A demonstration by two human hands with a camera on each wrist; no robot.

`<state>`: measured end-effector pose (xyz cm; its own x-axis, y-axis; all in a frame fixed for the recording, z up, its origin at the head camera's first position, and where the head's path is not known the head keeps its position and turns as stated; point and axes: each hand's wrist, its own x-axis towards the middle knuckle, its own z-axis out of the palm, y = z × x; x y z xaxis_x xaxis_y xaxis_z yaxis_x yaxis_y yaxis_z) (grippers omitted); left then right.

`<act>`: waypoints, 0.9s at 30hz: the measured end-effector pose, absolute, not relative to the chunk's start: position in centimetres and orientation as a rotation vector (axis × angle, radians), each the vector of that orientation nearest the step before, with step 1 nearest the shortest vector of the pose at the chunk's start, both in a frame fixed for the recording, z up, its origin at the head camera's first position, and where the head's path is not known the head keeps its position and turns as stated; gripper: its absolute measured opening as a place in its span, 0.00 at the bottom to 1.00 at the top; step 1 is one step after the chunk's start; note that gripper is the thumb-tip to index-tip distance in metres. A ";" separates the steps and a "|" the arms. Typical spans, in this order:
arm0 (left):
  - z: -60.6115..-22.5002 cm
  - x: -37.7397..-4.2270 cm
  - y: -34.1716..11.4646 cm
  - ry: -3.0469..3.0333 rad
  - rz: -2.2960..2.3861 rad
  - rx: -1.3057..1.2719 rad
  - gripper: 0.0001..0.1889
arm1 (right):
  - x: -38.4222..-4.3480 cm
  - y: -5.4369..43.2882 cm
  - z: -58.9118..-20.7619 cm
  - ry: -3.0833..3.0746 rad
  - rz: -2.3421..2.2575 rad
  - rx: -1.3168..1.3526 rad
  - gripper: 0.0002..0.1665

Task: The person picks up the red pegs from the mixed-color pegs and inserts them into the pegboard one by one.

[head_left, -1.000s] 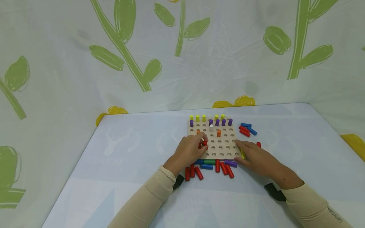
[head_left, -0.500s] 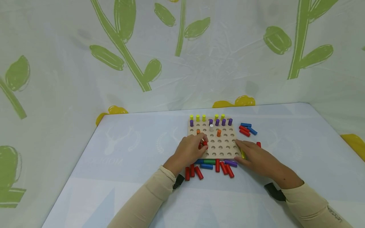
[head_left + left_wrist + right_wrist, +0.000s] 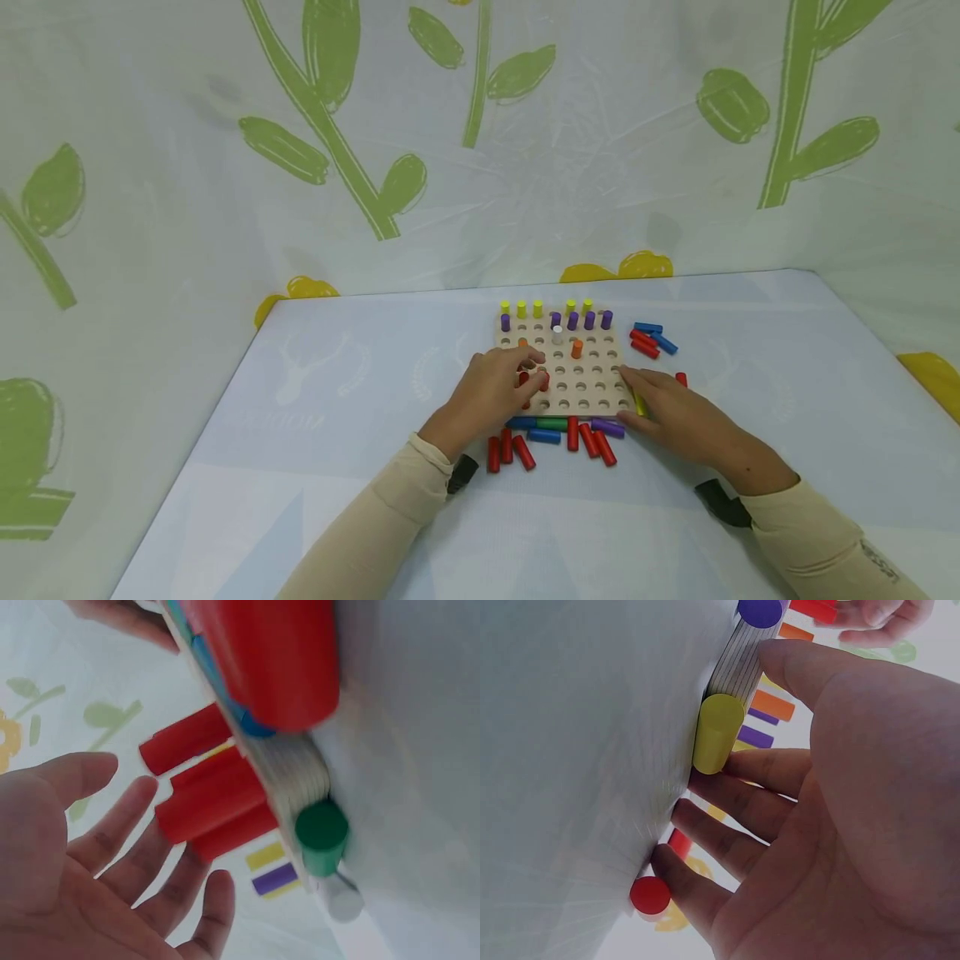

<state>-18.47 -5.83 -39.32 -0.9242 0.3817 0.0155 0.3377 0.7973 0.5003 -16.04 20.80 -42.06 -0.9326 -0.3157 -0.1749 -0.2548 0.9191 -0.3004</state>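
A wooden pegboard (image 3: pixel 570 396) lies on the table, with yellow, purple, white and orange pegs standing in its farther rows. My left hand (image 3: pixel 487 387) hovers over its near left part, thumb and fingers apart. Between them a red peg (image 3: pixel 545 381) stands in a hole; in the left wrist view several upright red pegs (image 3: pixel 217 799) are close to the fingertips. My right hand (image 3: pixel 678 408) rests against the board's right near corner, its fingers extended along the side and the thumb at the near edge. Beside that edge lies a yellow peg (image 3: pixel 718 735), partly under this hand.
Loose red pegs (image 3: pixel 523 452), blue pegs (image 3: pixel 543 436), a green peg (image 3: pixel 552 423) and a purple peg (image 3: pixel 607 428) lie along the near edge. More red and blue pegs (image 3: pixel 663 342) lie right of the board. A patterned cloth backdrop (image 3: pixel 600 167) rises behind the table.
The left hand has let go of the red peg; its thumb and fingers have spread and drawn slightly left. The peg stays standing in the board. The right hand has not moved.
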 end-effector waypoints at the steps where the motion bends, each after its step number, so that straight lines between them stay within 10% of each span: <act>1: -39.2 -18.4 -6.0 2.900 0.794 0.576 0.16 | -16.0 20.8 -42.1 2.860 -0.407 -0.432 0.48; 27: -39.5 -13.7 -11.7 2.754 0.687 0.510 0.14 | -16.0 20.8 -42.6 2.854 -0.391 -0.416 0.50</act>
